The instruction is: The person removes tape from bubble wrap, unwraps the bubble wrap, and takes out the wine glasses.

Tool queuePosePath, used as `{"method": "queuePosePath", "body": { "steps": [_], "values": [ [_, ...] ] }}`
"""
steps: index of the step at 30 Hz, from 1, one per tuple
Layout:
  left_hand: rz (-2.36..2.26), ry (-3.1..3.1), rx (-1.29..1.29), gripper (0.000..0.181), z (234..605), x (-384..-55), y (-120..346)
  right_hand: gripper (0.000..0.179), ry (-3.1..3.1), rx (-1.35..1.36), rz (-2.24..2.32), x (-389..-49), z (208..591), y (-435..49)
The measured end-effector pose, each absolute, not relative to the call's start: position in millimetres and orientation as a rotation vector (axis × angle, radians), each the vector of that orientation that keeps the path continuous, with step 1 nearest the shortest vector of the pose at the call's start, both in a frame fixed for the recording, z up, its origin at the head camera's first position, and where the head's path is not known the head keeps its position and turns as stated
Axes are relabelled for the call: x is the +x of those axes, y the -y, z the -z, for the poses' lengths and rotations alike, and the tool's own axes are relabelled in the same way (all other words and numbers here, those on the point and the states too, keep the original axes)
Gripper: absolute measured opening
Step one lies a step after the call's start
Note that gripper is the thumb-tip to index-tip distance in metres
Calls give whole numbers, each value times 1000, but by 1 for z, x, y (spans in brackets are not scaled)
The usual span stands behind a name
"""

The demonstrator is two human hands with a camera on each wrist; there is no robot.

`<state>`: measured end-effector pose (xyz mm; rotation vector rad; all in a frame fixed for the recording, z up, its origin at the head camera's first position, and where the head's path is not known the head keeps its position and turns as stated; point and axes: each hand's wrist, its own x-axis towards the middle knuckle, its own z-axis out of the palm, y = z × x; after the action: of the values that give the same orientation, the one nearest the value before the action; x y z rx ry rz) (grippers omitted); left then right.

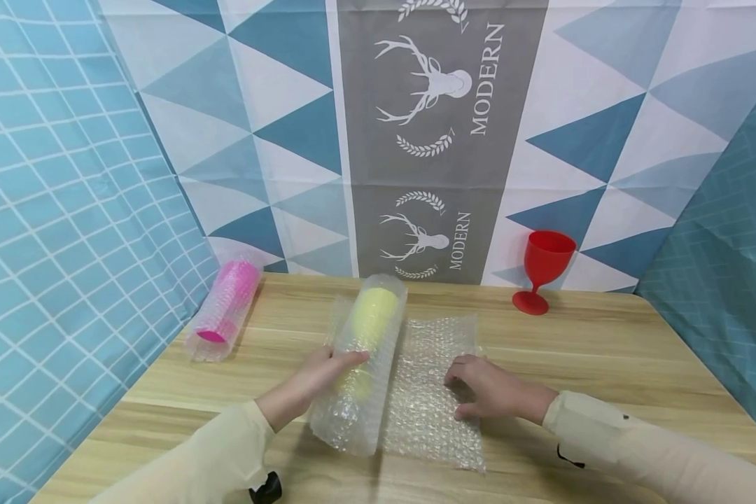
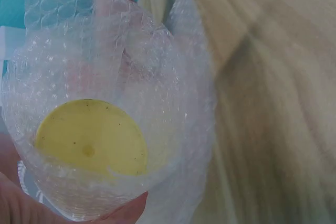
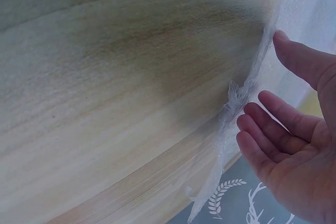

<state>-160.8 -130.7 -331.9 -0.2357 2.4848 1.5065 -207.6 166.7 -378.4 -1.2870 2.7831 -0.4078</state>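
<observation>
A yellow goblet (image 1: 373, 318) lies inside a roll of bubble wrap (image 1: 383, 413) near the middle of the table; its round base (image 2: 92, 137) shows at the roll's end in the left wrist view. From the left side my left hand (image 1: 318, 374) holds the roll, thumb on top. A loose flap of bubble wrap (image 1: 425, 413) spreads to the right from under the roll. Over this flap's right edge is my right hand (image 1: 494, 388), thumb apart from the loosely bent fingers (image 3: 273, 135). Nothing is pinched between them in the right wrist view.
A bubble-wrapped pink goblet (image 1: 233, 294) lies at the back left by the tiled-pattern cloth. Upright at the back right stands a red goblet (image 1: 544, 262). Patterned cloth walls (image 1: 290, 126) border the wooden table (image 1: 605, 350) on the left, back and right.
</observation>
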Motion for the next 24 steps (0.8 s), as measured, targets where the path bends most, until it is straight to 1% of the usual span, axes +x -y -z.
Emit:
{"method": "queuePosePath", "body": {
  "steps": [6,15,18,22,24],
  "values": [
    [-1500,-2498,-257,44,338,-160,125,41,-2776,-1270,415,-208,378,-167],
    [-1564,-2459,-251,48,346,-160,123,41,-2787,-1285,404,-211,383,-167],
    [-1587,-2433,-252,53,350,-160,121,41,-2784,-1292,410,-211,383,-167],
    [-1592,-2424,-242,76,352,-159,118,40,-2778,-1292,416,-210,383,-166],
    [-1599,-2416,-229,81,353,-159,117,40,-2778,-1290,418,-210,383,-166]
  ]
}}
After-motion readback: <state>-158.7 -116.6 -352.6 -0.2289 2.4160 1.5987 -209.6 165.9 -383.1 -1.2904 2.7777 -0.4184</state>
